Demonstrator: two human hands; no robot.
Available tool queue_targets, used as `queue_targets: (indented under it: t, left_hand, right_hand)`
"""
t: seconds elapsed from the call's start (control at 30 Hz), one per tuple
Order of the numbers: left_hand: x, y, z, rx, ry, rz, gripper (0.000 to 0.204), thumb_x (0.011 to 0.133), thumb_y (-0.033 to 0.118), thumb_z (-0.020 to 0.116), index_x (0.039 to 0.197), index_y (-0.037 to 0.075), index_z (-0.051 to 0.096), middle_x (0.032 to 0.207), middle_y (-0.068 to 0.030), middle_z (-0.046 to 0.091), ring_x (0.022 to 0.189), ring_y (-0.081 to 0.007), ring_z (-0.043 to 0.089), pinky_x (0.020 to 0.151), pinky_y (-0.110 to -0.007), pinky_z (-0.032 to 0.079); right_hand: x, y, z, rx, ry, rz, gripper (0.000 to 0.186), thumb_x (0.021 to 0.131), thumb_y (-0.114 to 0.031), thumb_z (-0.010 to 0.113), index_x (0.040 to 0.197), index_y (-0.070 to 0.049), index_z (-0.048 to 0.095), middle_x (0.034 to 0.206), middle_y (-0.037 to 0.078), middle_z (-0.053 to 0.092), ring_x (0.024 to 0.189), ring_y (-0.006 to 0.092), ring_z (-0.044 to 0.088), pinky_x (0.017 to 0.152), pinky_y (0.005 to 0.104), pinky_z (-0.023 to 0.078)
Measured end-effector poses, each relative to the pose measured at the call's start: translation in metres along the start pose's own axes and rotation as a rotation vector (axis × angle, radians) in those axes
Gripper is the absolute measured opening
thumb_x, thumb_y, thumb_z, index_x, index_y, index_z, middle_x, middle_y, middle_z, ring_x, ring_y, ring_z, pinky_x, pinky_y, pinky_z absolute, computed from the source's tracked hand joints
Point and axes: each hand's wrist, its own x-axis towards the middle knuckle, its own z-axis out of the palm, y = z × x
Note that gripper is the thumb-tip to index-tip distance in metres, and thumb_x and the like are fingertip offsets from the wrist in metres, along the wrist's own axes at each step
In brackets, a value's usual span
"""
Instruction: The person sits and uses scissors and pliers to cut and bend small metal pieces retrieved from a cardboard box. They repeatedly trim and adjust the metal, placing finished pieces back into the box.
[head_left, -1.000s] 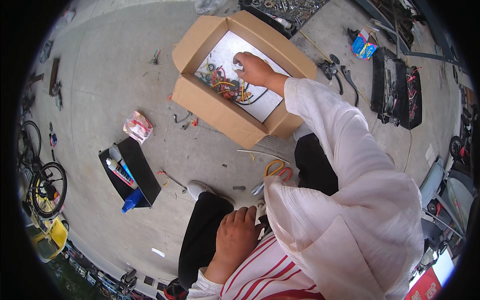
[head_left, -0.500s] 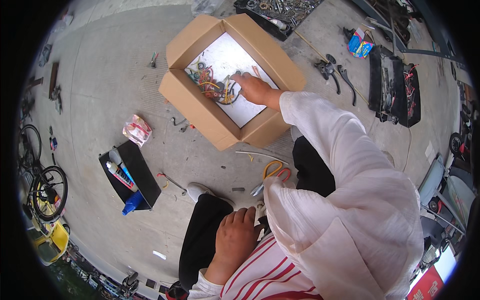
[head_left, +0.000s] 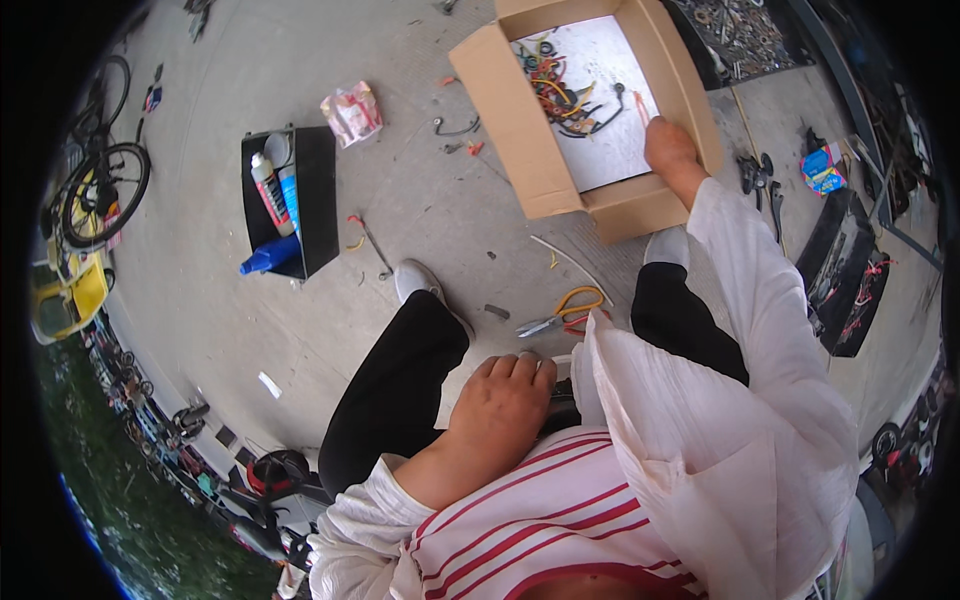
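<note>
- Right hand (head_left: pixel 670 148) curls in the cardboard box (head_left: pixel 525 140), right side; can't see if it pinches the orange strip (head_left: pixel 641 105).
- Left hand (head_left: pixel 500 400): near, bent; palm hidden.
- Wires (head_left: pixel 562 97) at box's left: handle gently, singly.

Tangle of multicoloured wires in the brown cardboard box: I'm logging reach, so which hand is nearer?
Right. The right hand is at the box's near right corner, right of the tangle; the left hand is outside the box, farther back, by the red-striped white shirt.
</note>
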Motion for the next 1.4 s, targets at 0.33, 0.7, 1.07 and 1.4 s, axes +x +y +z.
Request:
queue_targets:
  t: [0.33,0.7,1.07,1.4]
  left_hand:
    - [-0.063,0.011,0.050,0.097,0.211,0.063,0.033,0.075,0.028,0.069,0.095,0.003,0.060,0.085,-0.0084,0.060,0.083,-0.0226,0.060,0.078,-0.032,0.047]
    - [-0.117,0.019,0.095,0.133,0.223,0.137,0.031,0.074,0.031,0.071,0.091,0.006,0.062,0.084,-0.0056,0.060,0.084,-0.0205,0.059,0.076,-0.031,0.045]
    - [-0.158,0.011,0.127,0.139,0.299,0.107,0.029,0.074,0.030,0.070,0.090,0.006,0.063,0.083,-0.0055,0.060,0.082,-0.0205,0.059,0.075,-0.031,0.045]
    - [-0.192,0.042,0.087,0.195,0.518,0.173,0.016,0.075,0.015,0.058,0.087,0.004,0.061,0.081,-0.0061,0.058,0.079,-0.0196,0.058,0.073,-0.031,0.045]
  right_hand:
    - [-0.110,-0.080,-0.076,-0.075,0.114,-0.757,0.017,0.083,-0.017,0.057,0.090,-0.001,0.054,0.081,0.019,0.065,0.075,0.0378,0.065,0.066,0.0480,0.051]
    - [-0.180,-0.120,0.041,-0.269,-0.564,-0.783,0.042,0.081,-0.027,0.062,0.118,-0.007,0.061,0.115,0.024,0.059,0.105,0.0382,0.058,0.090,0.0419,0.046]
    - [-0.260,-0.097,0.143,0.097,-0.122,-0.328,0.046,0.079,-0.017,0.064,0.121,0.001,0.055,0.133,0.018,0.042,0.116,0.0372,0.050,0.098,0.0419,0.043]
    - [-0.261,-0.141,0.106,1.307,-0.606,-0.165,0.041,0.091,-0.028,0.057,0.118,0.004,0.057,0.124,0.015,0.058,0.108,0.0299,0.058,0.087,0.0390,0.046]
